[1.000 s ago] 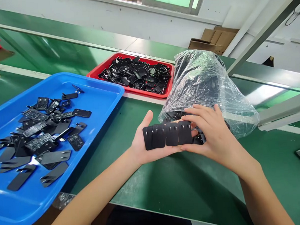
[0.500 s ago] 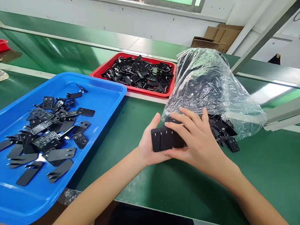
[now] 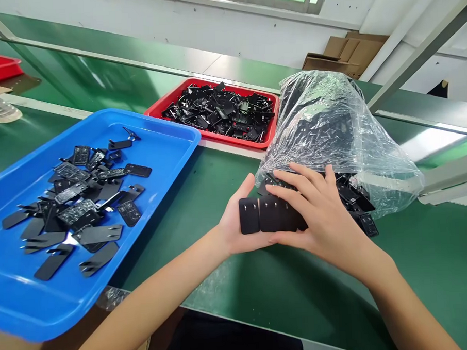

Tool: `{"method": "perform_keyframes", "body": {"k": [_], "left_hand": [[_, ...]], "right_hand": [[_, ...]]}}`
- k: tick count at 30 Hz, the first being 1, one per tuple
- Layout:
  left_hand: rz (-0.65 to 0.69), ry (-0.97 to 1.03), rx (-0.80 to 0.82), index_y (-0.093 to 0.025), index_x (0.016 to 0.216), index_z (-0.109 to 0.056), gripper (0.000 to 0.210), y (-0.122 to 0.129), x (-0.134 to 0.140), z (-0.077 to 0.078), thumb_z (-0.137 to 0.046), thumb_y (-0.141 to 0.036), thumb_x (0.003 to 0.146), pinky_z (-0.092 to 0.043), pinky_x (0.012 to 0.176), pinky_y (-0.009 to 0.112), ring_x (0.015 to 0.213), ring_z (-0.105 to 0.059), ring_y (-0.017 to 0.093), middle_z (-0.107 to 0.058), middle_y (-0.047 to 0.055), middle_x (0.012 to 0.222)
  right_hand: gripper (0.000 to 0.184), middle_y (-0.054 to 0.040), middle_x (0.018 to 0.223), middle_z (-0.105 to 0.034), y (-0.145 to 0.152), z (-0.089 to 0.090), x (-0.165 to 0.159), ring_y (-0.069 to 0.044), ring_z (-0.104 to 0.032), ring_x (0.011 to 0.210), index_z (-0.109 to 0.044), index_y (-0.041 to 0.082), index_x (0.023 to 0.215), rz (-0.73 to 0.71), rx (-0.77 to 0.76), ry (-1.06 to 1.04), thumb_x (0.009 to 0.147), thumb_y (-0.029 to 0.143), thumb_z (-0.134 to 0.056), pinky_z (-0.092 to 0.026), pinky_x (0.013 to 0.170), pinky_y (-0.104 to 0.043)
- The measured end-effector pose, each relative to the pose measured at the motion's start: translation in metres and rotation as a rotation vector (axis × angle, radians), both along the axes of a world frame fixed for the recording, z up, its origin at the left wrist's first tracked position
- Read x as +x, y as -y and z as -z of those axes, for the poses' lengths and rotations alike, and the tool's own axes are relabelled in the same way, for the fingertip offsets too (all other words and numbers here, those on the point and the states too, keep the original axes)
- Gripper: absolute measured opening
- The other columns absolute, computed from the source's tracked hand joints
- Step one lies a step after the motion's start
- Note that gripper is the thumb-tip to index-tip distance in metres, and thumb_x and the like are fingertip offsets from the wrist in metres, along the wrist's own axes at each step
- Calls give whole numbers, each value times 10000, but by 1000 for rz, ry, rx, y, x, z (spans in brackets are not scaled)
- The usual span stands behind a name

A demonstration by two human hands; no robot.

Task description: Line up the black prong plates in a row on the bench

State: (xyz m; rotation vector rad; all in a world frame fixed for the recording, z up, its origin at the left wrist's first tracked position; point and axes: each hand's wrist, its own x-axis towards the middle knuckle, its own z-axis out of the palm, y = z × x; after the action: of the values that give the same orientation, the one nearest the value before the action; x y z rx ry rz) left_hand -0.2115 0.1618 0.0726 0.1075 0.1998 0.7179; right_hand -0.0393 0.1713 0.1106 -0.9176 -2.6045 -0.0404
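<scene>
My left hand (image 3: pixel 232 225) is palm up, thumb raised, supporting a row of small black plastic plates (image 3: pixel 276 215) with metal pins. From the right, my right hand (image 3: pixel 327 220) is closed over the other end of the row, with its thumb low along the near edge. Its fingers hide part of the plates. Just behind the hands, loose black pieces (image 3: pixel 352 193) spill from a clear plastic bag (image 3: pixel 324 124) lying on the green table (image 3: pixel 223 284).
At left a blue tray (image 3: pixel 166 142) holds a scattered pile of similar black plates. A red tray (image 3: pixel 272 127) heaped with black parts with pins stands behind it. Metal frame bars (image 3: pixel 450 178) are at the right, and a second red tray (image 3: pixel 0 69) is at far left.
My right hand has slid a little to the right. The black plates now lie as a longer, more spread row, with a gap between the leftmost plate and the others.
</scene>
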Motion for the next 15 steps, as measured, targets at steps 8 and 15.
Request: {"method": "perform_keyframes", "body": {"k": [8,15], "left_hand": [[-8,98,78,-7,1410,-379,916,-23,-12,14,-221,-733,875,-306,1086,487,1326,-447,339,-522,240,1373],[-33,97,146,10,1465,-255,870,-44,-25,36,-316,-644,895,-316,1090,515,1378,-373,371,-403,270,1465]], "right_hand": [[417,-61,1335,-564,-19,-19,39,-266,-507,1248,-518,281,1282,92,-67,-155,924,495,-522,-362,1079,-527],[339,-2,1186,-666,-38,-16,58,-223,-616,1073,-620,331,1165,291,-284,-198,910,529,-514,-500,624,-261]]}}
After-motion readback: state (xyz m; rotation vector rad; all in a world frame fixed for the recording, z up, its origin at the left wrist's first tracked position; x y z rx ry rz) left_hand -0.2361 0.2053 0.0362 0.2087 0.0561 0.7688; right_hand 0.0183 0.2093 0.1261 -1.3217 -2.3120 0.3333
